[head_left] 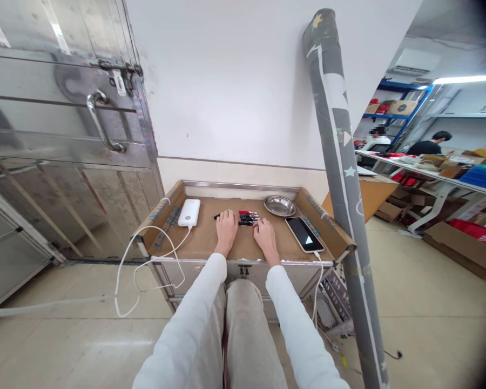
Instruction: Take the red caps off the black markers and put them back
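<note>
Palm down on the brown cardboard tabletop (204, 237), my left hand (227, 229) has its fingers stretched forward. A dark pen tip (216, 216) shows at its left side; the fingers hide whatever part lies under them. My right hand (264, 235) rests with loosely bent, slightly parted fingers, its fingertips at the right ends of the nearest markers. Between the two hands lies a row of several black markers (248, 219), side by side and pointing sideways. Red markers (247, 212) lie at the far side of that row.
A white power bank (189, 212) with a cable stands left. At right are a round metal dish (279, 205) and a plugged-in phone (305, 234). Cardboard-covered sides (324, 219) edge the table. A long grey wrapped roll (340, 146) leans at right. Two people sit at a far bench.
</note>
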Action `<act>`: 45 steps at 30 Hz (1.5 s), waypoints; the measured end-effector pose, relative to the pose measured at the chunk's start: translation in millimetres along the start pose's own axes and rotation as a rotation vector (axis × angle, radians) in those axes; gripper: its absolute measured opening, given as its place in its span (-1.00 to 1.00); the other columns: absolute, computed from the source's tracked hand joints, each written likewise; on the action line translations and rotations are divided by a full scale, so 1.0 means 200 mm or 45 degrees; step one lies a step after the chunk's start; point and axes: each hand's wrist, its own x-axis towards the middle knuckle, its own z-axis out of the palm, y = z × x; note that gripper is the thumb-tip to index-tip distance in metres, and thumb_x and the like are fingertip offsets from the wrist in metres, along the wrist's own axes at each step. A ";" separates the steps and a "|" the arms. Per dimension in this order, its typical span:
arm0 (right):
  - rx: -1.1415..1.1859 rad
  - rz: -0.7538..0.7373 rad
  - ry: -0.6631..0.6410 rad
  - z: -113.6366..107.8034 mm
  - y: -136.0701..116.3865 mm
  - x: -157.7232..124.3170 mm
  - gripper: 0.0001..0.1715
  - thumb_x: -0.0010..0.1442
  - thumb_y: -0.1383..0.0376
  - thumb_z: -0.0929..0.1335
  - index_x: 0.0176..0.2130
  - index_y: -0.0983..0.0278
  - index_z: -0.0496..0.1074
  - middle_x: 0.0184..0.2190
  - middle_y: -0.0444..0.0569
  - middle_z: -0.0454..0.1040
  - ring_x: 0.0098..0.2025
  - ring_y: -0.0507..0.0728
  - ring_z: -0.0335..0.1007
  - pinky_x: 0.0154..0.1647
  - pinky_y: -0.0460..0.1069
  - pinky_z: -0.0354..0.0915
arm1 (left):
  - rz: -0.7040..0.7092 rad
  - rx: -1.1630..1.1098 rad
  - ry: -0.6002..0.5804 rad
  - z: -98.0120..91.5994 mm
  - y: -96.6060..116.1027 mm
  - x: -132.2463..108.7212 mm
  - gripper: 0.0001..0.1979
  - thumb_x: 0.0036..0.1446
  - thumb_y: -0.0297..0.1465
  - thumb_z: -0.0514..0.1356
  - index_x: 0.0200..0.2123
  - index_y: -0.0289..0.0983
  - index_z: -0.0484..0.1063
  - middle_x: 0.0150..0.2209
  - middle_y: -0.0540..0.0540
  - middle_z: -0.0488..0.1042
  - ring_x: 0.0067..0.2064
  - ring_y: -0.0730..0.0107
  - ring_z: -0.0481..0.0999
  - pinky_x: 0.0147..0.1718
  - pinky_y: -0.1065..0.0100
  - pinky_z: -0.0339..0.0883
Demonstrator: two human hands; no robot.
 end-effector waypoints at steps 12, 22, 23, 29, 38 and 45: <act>0.077 -0.021 0.056 0.00 0.00 -0.01 -0.74 0.20 0.46 0.19 -0.22 0.30 0.41 -0.22 0.06 0.43 -0.15 0.15 0.30 -0.06 0.02 0.17 | -0.331 0.253 0.023 0.06 -0.04 -0.01 -0.68 0.21 -0.55 -0.15 -0.15 -0.44 0.36 -0.15 -0.40 0.42 -0.06 -0.04 0.40 -0.12 0.05 0.28; 0.351 -0.141 0.207 -0.03 -0.02 0.00 -0.33 0.19 0.46 0.14 0.27 0.24 0.07 0.15 0.10 0.23 0.17 0.16 0.17 0.17 0.09 0.17 | 0.202 -0.263 -0.057 0.00 -0.01 -0.02 -0.77 0.29 -0.41 -0.09 -0.10 -0.31 0.31 -0.14 -0.23 0.37 -0.15 0.23 0.45 -0.15 0.23 0.36; 0.383 -0.176 0.196 -0.03 -0.03 0.00 -0.33 0.20 0.45 0.14 0.27 0.22 0.07 0.16 0.09 0.22 0.19 0.15 0.15 0.19 0.09 0.16 | 0.304 -0.357 -0.098 -0.01 0.00 -0.02 -0.77 0.30 -0.40 -0.08 -0.07 -0.27 0.30 -0.12 -0.19 0.37 -0.15 0.28 0.46 -0.14 0.27 0.37; 0.540 -0.222 0.066 -0.03 -0.02 0.01 -0.59 0.24 0.40 0.15 0.02 0.23 0.37 -0.02 0.07 0.39 0.05 0.12 0.31 0.12 0.04 0.23 | 0.442 -0.621 -0.142 -0.07 0.02 -0.04 -0.79 0.29 -0.37 -0.02 -0.05 -0.20 0.29 -0.08 -0.13 0.38 -0.08 0.33 0.45 -0.06 0.29 0.35; 0.609 -0.224 -0.026 0.03 0.01 0.03 -0.63 0.17 0.48 0.17 -0.15 0.27 0.45 -0.14 0.06 0.46 -0.08 0.11 0.37 0.03 0.02 0.26 | 0.390 -0.735 -0.151 -0.06 0.02 -0.03 -0.85 0.28 -0.37 -0.01 -0.13 -0.23 0.28 -0.13 -0.12 0.40 -0.17 0.38 0.46 -0.13 0.34 0.36; 0.617 -0.238 -0.063 0.03 0.01 0.02 -0.63 0.11 0.49 0.21 -0.12 0.29 0.44 -0.13 0.05 0.48 -0.09 0.12 0.37 0.03 0.03 0.26 | 0.307 -0.783 -0.086 -0.06 0.02 -0.03 -0.82 0.27 -0.37 0.02 -0.08 -0.25 0.25 -0.13 -0.13 0.40 -0.24 0.40 0.47 -0.14 0.32 0.37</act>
